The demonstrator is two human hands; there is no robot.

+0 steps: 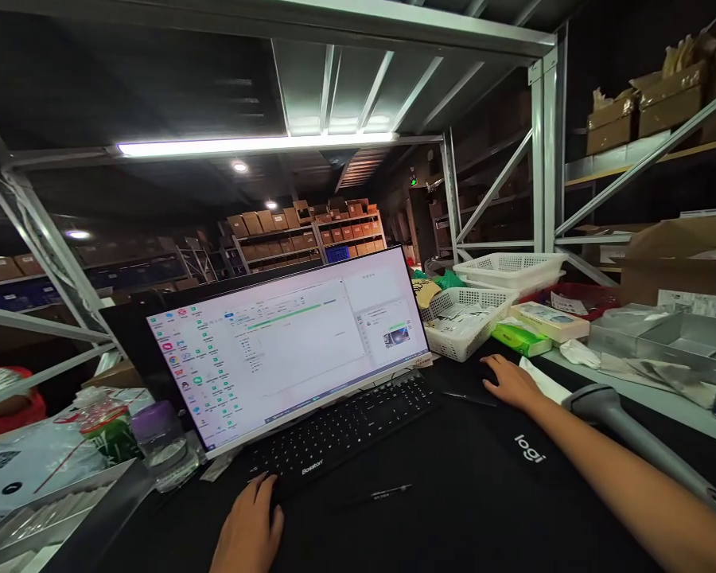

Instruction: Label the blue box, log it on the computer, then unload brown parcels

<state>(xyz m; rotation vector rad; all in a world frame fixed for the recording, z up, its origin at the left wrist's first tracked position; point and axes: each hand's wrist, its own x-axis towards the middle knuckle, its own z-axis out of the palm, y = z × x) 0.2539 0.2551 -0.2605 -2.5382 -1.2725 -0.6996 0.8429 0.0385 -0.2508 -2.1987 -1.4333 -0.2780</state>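
Note:
My left hand (247,525) rests at the lower left corner of the black keyboard (346,426), its fingers stretched out and the fingertips on or at the keys. On the black desk mat (453,509) marked "logi", my right hand (510,386) lies palm down with bent fingers. Something dark may be under it, but I cannot make it out against the mat. A dark pen (470,398) lies just left of that hand, and a second pen (391,492) is in front of the keyboard. Behind the keyboard stands a lit monitor (298,342) showing desktop icons and open windows.
A grey handheld scanner (626,430) lies beside my right forearm. White baskets (465,338), a green packet (520,337) and a grey divided tray (668,342) stand at right. A purple-lidded jar (164,446) is at left. Behind it, a person's orange garment (17,406) shows.

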